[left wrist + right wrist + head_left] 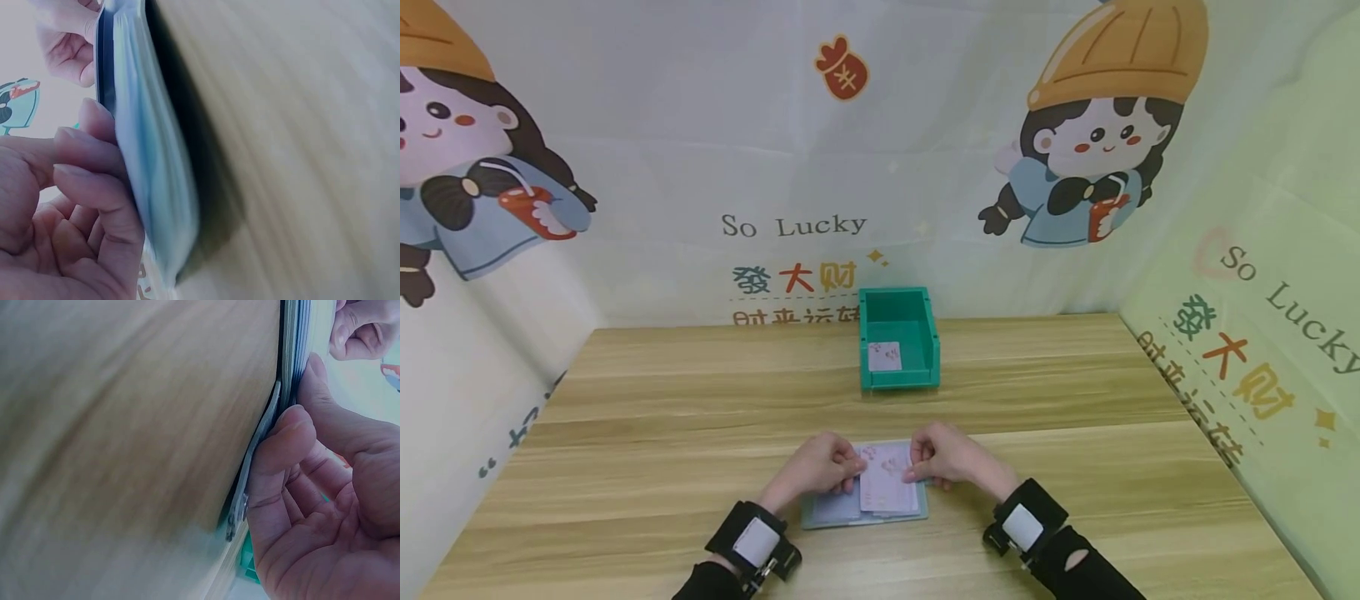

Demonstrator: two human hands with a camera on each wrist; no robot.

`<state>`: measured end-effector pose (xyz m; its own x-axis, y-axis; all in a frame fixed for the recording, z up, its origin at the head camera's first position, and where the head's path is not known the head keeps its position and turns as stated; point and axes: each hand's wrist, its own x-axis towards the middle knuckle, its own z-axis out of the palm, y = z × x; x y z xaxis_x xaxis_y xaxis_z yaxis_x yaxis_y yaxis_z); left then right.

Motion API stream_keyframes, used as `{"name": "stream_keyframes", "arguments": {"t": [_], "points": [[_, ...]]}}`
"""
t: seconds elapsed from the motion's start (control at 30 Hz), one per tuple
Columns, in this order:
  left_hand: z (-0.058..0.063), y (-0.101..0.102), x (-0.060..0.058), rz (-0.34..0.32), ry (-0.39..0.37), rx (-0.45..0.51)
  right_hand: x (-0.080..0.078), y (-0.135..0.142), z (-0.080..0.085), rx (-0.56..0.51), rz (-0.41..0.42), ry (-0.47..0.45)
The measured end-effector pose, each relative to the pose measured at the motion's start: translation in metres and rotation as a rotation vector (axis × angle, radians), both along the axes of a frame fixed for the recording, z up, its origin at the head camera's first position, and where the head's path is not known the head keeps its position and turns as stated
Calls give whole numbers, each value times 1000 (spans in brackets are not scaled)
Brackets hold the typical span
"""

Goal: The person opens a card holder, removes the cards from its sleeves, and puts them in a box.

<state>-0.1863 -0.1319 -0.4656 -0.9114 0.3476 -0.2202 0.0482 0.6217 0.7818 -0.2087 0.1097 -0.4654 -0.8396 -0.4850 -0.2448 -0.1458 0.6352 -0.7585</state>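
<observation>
A small booklet (pixel 831 507) with a light blue cover lies spread on the table; its thick stack of pages (pixel 153 144) shows edge-on in the left wrist view. Over its right part is a pale pink patterned card (pixel 889 487). My left hand (pixel 826 463) pinches the card's left edge between thumb and curled fingers. At the right edge, my right hand (pixel 951 457) pinches with thumb and forefinger. In the right wrist view, the right thumb (pixel 319 384) touches the page edges beside the cover (pixel 253 450); how many layers it holds cannot be told.
A green open-fronted bin (pixel 898 380) stands at the table's back, beyond the hands. Inside it lies another pink patterned card (pixel 884 356). The wooden table (pixel 1060 400) is bordered at the back and sides by printed cloth (pixel 925 183).
</observation>
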Motion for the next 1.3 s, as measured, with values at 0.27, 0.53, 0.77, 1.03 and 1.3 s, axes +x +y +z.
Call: {"name": "stream_keyframes", "arguments": {"t": [0.27,0.53,0.77,1.03,1.3], "points": [[1,-8,-1,-9,-24,22,0,1,0,13,-10,0],[2,-20,0,-17,-90,95,1,0,1,15,-11,-7],[7,-32,-2,-48,-124,136,0,1,0,8,-8,-9],[10,-46,-6,-40,-159,188,-1,0,-2,10,-4,0],[14,-44,-6,-18,-145,219,0,1,-1,1,-3,2]]}}
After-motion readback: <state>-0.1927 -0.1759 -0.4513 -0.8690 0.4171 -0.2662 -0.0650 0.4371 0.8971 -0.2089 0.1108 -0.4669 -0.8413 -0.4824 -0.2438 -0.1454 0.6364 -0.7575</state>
